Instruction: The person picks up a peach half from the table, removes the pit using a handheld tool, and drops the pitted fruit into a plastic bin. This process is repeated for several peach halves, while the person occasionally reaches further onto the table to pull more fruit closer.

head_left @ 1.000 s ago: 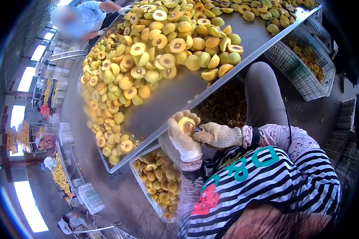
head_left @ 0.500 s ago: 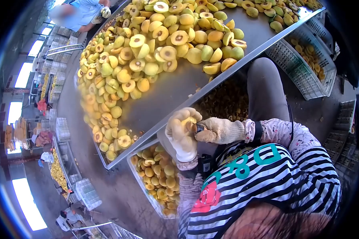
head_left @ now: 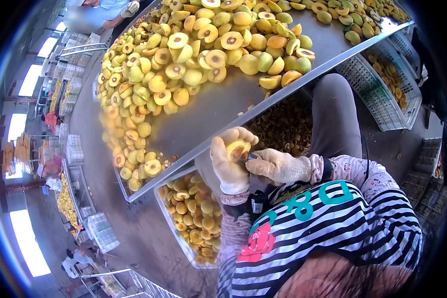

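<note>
My left hand (head_left: 232,161), in a pale glove, cups a yellow peach half (head_left: 238,149) with its cut face showing. My right hand (head_left: 278,165), also gloved, is closed on a small metal-tipped tool (head_left: 250,157), whose handle is hidden in the fingers. The tool's tip meets the edge of the peach half. Both hands are over my lap, beside the near rim of a metal table (head_left: 203,116). Many halved peaches (head_left: 176,69) are heaped on this table, several with brown pits in them.
A crate of peach halves (head_left: 193,213) stands below my left arm. Dark scraps (head_left: 283,124) lie under the table rim. To the right are white crates (head_left: 377,94), one with fruit inside. Across the table is another person (head_left: 97,17) with gloved hands.
My left fingers have opened somewhat, showing more of the peach half. My right hand has shifted slightly right with the tool. The whole view has moved a little.
</note>
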Demonstrator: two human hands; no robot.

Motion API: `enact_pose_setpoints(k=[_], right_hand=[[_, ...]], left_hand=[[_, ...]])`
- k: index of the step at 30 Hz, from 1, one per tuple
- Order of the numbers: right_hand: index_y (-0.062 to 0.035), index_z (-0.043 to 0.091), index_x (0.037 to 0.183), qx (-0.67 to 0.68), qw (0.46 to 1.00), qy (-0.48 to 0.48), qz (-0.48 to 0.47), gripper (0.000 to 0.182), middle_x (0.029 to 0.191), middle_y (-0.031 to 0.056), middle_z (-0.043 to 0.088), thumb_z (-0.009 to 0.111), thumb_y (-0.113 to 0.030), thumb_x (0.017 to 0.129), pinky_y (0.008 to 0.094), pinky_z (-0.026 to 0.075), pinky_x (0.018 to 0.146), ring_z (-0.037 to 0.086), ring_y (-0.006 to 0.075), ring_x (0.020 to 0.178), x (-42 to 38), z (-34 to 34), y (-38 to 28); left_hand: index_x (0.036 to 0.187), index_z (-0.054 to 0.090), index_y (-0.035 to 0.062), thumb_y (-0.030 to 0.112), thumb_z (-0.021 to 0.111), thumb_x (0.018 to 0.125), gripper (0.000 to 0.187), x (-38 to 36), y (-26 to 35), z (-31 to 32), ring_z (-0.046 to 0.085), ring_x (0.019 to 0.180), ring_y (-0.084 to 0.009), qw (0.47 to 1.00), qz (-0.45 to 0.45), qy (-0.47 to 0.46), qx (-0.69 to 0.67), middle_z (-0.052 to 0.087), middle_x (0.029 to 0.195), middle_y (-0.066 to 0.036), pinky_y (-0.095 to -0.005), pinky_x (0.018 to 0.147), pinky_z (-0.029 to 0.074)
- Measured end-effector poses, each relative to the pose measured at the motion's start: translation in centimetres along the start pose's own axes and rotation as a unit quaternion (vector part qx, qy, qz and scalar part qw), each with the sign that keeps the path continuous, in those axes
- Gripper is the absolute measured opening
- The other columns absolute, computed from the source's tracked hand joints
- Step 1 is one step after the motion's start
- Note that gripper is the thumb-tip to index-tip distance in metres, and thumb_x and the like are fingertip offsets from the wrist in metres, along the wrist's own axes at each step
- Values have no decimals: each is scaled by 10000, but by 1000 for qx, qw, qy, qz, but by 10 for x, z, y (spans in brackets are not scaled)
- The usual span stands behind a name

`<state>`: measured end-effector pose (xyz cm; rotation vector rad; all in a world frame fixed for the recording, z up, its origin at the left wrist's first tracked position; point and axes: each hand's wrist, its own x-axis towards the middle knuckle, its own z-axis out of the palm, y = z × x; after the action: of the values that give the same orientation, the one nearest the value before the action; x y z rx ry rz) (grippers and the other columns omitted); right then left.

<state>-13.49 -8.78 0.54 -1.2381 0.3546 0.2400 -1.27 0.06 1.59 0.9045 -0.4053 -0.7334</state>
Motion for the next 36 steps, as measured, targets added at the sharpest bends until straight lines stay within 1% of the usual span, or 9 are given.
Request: enact_pose_setpoints(k=[2,10,17,21,28,30,32,34,36], right_hand=[[10,609,1258,-147,974,105,-136,535,1027,171,699,571,-461,1007,381,518,838,668,291,923,-2,2,-4],[25,663,1113,-275,959,66,6,527,812,160,686,560,-481,1008,399,522,752,669,278,801,-1,2,-15],[-98,564,828,93,985,-141,30,531,566,-6,481,500,-593,1008,271,365,388,439,110,420,5,-5,12],[-151,512,879,374,865,-329,69,485,537,-57,395,486,-619,1000,241,300,339,341,62,381,11,-2,16],[-122,541,868,483,752,-449,17,504,549,-45,456,485,-605,1000,231,382,338,422,58,388,18,-13,34],[-121,542,896,499,803,-310,100,475,566,-35,466,464,-571,1027,246,389,353,432,64,398,17,-19,40],[-121,530,892,352,918,-160,82,457,574,-33,467,441,-541,1050,243,372,357,428,67,397,12,-14,34],[-123,511,866,309,941,-109,80,439,571,-34,464,433,-507,1065,229,352,364,423,68,394,9,-11,30],[-126,505,854,301,947,-84,75,441,571,-34,464,434,-507,1066,224,348,367,422,67,394,7,-15,26]], left_hand=[[1015,643,14,391,431,1065,435,-3,2,2,658,808,-297,999,-22,33,7,668,920,-177,-427,750,565],[903,714,-31,323,541,1006,407,7,10,-20,664,758,-282,990,-78,-113,29,705,879,-199,-377,713,541],[848,707,-43,338,575,962,418,23,12,-34,661,705,-279,961,-125,-238,70,699,811,-177,-372,670,542],[953,672,88,409,447,1040,402,15,-12,-24,580,685,-247,954,-119,-224,-160,646,839,-85,-388,612,489],[1027,626,99,363,472,1044,306,7,-6,-38,620,826,-263,922,-214,73,-313,668,913,-77,-424,709,557],[1048,607,25,316,496,1036,311,-11,12,-50,624,818,-255,932,-162,173,-276,647,956,-111,-379,728,556],[1072,596,-3,271,572,1000,284,-40,17,-74,663,842,-275,958,73,189,201,660,978,-127,-413,752,576],[1165,587,-41,231,580,991,323,-84,36,-134,675,930,-276,722,195,200,633,677,1052,-152,-391,883,564],[1175,607,-48,236,489,1039,336,-144,28,-194,625,1002,-330,689,191,357,602,661,1105,-224,-419,885,517]])
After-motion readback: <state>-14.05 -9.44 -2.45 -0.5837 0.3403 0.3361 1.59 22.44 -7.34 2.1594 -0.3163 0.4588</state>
